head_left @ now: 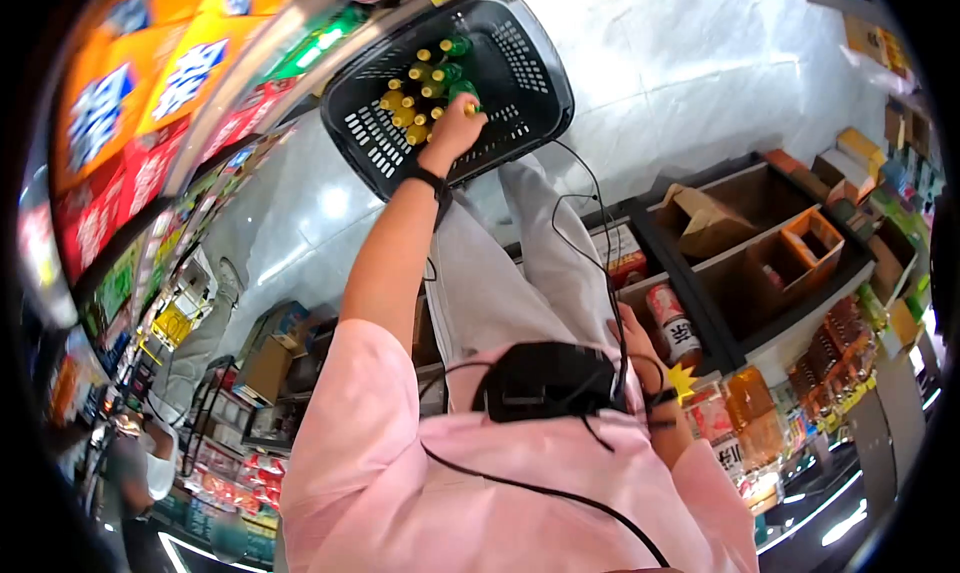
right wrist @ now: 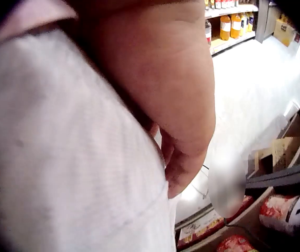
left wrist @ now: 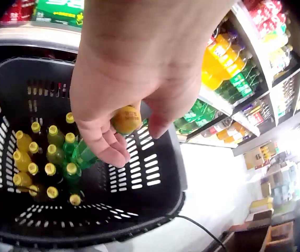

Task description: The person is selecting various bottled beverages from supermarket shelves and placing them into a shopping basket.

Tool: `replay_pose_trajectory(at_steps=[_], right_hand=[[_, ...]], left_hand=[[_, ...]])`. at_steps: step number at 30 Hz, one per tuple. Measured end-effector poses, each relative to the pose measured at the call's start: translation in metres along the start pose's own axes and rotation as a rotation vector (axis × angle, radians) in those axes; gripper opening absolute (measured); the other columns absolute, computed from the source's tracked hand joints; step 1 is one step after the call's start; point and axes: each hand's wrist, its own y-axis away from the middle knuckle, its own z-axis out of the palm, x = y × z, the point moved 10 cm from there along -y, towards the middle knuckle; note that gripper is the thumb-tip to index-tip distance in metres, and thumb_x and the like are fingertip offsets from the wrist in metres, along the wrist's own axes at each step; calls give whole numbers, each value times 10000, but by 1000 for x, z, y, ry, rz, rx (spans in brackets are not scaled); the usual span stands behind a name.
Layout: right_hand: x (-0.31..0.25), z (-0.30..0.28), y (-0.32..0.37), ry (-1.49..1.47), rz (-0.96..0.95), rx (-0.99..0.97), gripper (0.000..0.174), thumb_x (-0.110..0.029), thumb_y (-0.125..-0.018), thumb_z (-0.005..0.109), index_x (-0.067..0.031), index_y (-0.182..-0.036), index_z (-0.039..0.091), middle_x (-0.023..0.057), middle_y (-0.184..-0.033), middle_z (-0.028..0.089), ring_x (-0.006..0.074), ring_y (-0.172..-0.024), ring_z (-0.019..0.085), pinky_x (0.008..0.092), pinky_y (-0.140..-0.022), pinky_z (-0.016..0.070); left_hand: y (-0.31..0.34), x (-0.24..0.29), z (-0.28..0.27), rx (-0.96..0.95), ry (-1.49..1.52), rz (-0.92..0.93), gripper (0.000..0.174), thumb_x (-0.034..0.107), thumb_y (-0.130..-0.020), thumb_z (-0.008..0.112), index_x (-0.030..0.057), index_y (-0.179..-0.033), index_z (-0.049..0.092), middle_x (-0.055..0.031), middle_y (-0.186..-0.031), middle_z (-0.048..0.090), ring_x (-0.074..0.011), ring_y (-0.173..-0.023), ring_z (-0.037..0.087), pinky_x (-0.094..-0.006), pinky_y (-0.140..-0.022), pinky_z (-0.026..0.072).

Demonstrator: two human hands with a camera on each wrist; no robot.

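Green plastic bottle with a yellow cap (left wrist: 127, 119): tilted, neck-end toward the viewer, lower body partly behind fingers. Sits inside the black perforated plastic basket (left wrist: 37, 71), which lies at 12 o'clock in the head view; yellow-capped green and yellow plastic bottles (head_left: 402, 116) cluster from 7 to 11 o'clock of it. Left hand (head_left: 455, 138) grips its neck just below the cap, fingers curled round one side, thumb opposite. Left forearm extends toward 1 o'clock, hand reaching down into basket. Right hand (head_left: 638, 347) at 4 o'clock, lowered beside light-grey fabric trousers (head_left: 490, 293), fingers loosely bent, tips partly hidden.
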Motion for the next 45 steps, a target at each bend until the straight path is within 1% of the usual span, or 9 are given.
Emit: replay_pose_trajectory(at_steps=[10, 22, 26, 31, 37, 38, 41, 42, 45], right_hand=[[46, 23, -13, -58, 177, 107, 510, -69, -884, 543, -6, -1379, 441, 194, -1356, 496, 321, -1301, 466, 375, -1114, 332], [37, 30, -27, 81, 201, 121, 503, -69, -820, 534, -4, -1312, 448, 222, -1248, 496, 403, -1224, 462, 421, -1075, 347], [15, 29, -27, 114, 143, 143, 489, -55, -830, 538, -1, -1307, 447, 229, -1256, 498, 408, -1240, 456, 421, -1089, 344], [-15, 16, -5, 231, -102, 190, 471, -75, -864, 547, 40, -1310, 449, 280, -1280, 497, 441, -1231, 471, 444, -1080, 371], [-76, 36, -15, 511, -381, 117, 353, -197, -899, 563, 57, -1144, 547, 289, -1127, 548, 493, -1125, 493, 529, -946, 450], [-88, 63, -22, 981, -774, -72, 356, -251, -919, 535, 40, -1119, 576, 266, -1008, 601, 506, -1052, 550, 523, -932, 478], [-72, 75, -62, 1077, -420, -138, 507, -371, -929, 486, 55, -1194, 555, 312, -1077, 636, 513, -1054, 604, 512, -976, 472], [-87, 75, -55, 944, -292, -8, 562, -410, -929, 472, 68, -1213, 549, 342, -1146, 626, 507, -1078, 611, 508, -992, 466], [-93, 104, -110, 1035, -373, -10, 583, -453, -915, 446, 53, -1103, 667, 315, -1164, 645, 464, -1129, 605, 477, -976, 479]], left_hand=[[-207, -59, 37, -155, -112, -237, 408, 255, -906, 660, 92, -1254, 522, -58, -738, 565, -186, -621, 572, -331, -582, 505], [-243, -84, 47, -113, 165, -289, 707, 271, -951, 627, 110, -1541, 272, -180, -1490, 401, -351, -1249, 531, -411, -946, 547], [-225, -108, 18, 5, -122, 66, 745, 215, -897, 653, 56, -1529, 292, -230, -1362, 537, -349, -1138, 605, -413, -911, 532], [-13, 10, -42, 229, -266, 161, 287, 151, -883, 590, -11, -1118, 565, -248, -944, 632, -444, -953, 611, -488, -819, 493], [214, -31, -102, 364, -143, 130, 267, 194, -867, 653, 65, -1101, 633, -184, -1039, 660, -365, -923, 656, -431, -797, 525], [234, -45, -108, 323, -166, 115, 253, 214, -869, 641, 63, -1071, 648, -186, -1003, 678, -365, -916, 664, -434, -789, 527], [315, -134, -109, 78, -202, -61, 273, 274, -832, 637, 58, -992, 685, -198, -949, 703, -376, -859, 672, -451, -757, 530], [330, -179, -108, 83, 32, -59, 272, 285, -899, 628, 19, -878, 675, -75, -637, 629, -209, -553, 629, -342, -524, 494], [385, -236, -133, 26, -10, -19, 189, 126, -739, 689, 74, -920, 669, -155, -847, 689, -366, -801, 664, -468, -697, 517]])
